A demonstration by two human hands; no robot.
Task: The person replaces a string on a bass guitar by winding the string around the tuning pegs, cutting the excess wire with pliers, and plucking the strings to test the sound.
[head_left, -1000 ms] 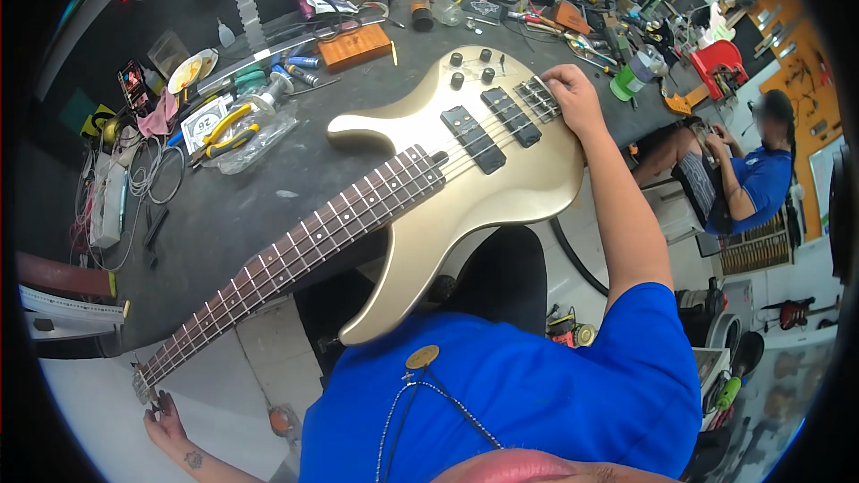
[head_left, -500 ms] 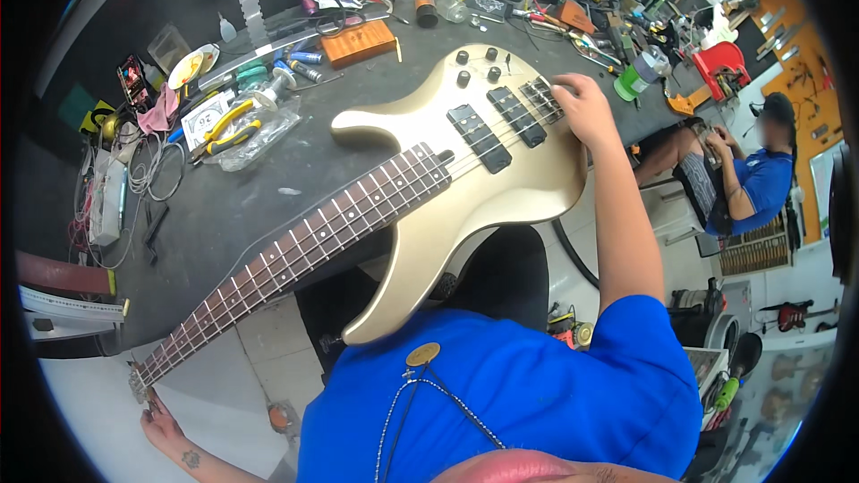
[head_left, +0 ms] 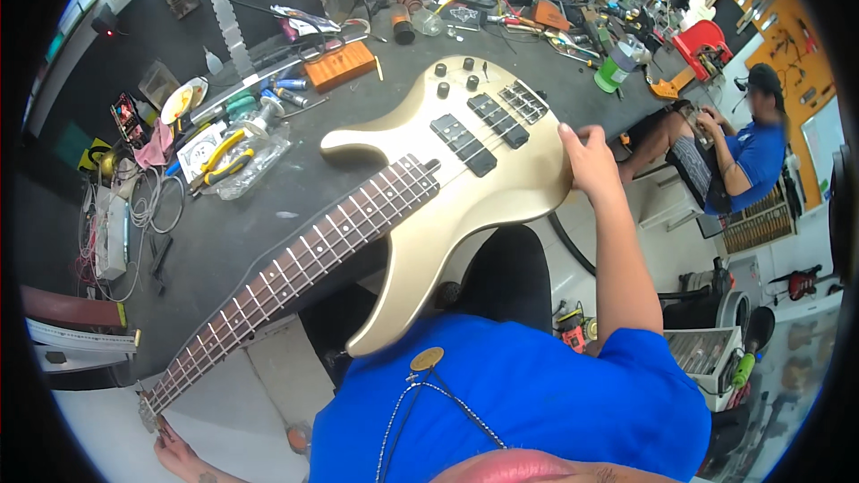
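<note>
A gold bass guitar [head_left: 528, 183] with a dark fretted neck lies face up, slanting from the bench down to the lower left. Its body has two black pickups, a metal bridge and several black knobs. My left hand [head_left: 175, 453] is at the headstock [head_left: 148, 413], its fingers closed around the tuner area and partly hidden. Against the right end of the body, my right hand [head_left: 592, 161] grips the edge, with one digit on the rim and the other fingers partly out of sight.
Yellow-handled pliers [head_left: 224, 161], batteries and cables crowd the bench's left. An orange-brown wooden block [head_left: 341, 65] lies behind the guitar; a bottle of green liquid [head_left: 616, 70] stands to the right. A seated person in blue [head_left: 756, 161] works at far right.
My right hand has moved from beside the bridge down to the body's right edge. The guitar has shifted slightly left in view, and my left hand remains at the headstock.
</note>
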